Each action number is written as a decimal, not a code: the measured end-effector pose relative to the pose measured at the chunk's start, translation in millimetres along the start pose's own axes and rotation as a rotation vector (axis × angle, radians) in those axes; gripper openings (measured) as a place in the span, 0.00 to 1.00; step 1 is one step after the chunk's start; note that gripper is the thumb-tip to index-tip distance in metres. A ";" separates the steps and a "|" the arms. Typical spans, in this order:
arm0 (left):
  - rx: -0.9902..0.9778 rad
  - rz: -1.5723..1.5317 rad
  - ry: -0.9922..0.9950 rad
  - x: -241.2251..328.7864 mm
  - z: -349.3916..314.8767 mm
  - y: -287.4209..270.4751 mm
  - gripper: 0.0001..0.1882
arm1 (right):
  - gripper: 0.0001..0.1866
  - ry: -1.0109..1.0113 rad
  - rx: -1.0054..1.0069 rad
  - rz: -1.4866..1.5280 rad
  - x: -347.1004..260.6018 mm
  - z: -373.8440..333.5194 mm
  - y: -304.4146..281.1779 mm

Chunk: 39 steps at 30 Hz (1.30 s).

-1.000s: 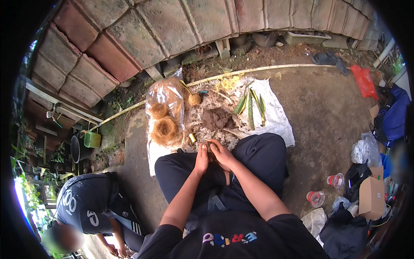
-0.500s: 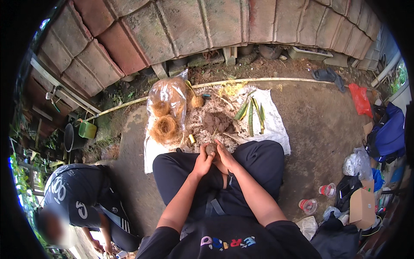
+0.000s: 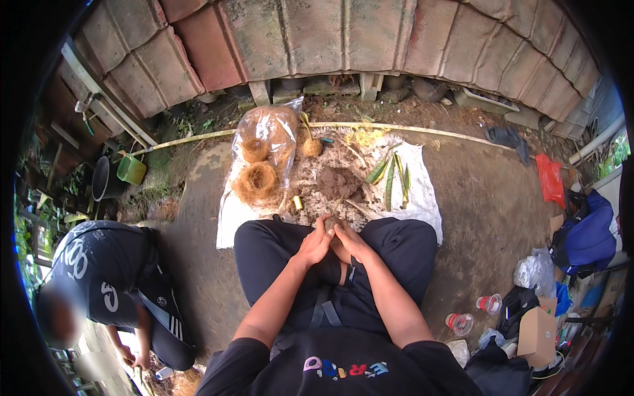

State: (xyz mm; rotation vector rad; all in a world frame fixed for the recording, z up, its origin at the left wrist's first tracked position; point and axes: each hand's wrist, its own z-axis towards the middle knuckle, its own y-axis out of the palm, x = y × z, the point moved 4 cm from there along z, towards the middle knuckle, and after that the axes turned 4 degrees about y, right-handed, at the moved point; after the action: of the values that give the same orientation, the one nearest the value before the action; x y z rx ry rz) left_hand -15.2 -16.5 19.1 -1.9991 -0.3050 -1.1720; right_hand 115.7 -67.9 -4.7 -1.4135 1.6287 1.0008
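Both hands meet above my lap, cupped around a lump of brown soil [image 3: 331,224]. My left hand [image 3: 316,241] is wrapped round its left side, and my right hand [image 3: 351,240] presses from the right. Fingers cover most of the lump. Just beyond lies a heap of dark wet soil [image 3: 339,183] on a white sheet [image 3: 422,191]. Long green leaves with yellow edges [image 3: 391,179] lie to its right. A small yellow spool [image 3: 298,202] rests left of the heap. Further left is a nest of brown fibre [image 3: 256,183] beside a clear plastic bag [image 3: 269,123] containing more fibre.
A fibre-wrapped ball with a leaf [image 3: 311,146] stands near the bag. A co-worker [image 3: 119,284] bends over at the left. Plastic cups [image 3: 459,323], a cardboard box [image 3: 537,336] and a blue bag [image 3: 590,231] sit at the right. Roof tiles [image 3: 317,39] overhang the far side.
My hands have closed further over the soil lump, hiding more of it, and the right fingers have come down across it. The whole view has shifted slightly.
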 end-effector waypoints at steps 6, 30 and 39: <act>-0.078 -0.038 0.034 -1.5 1.8 3.7 0.32 | 0.28 -0.141 0.070 -0.097 29.9 20.2 -10.6; -0.037 -0.049 0.378 -4.1 25.1 -4.3 0.33 | 0.24 0.071 0.080 0.430 42.9 24.1 -19.5; -0.243 0.375 0.430 1.3 53.6 -32.9 0.29 | 0.30 0.156 -0.007 0.253 34.4 29.8 -17.1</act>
State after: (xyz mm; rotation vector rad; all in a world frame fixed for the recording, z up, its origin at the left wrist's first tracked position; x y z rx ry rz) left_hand 1.3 44.1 22.4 -1.8325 0.4291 -1.3942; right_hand 130.1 -56.5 -49.7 -1.3408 1.9581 1.0589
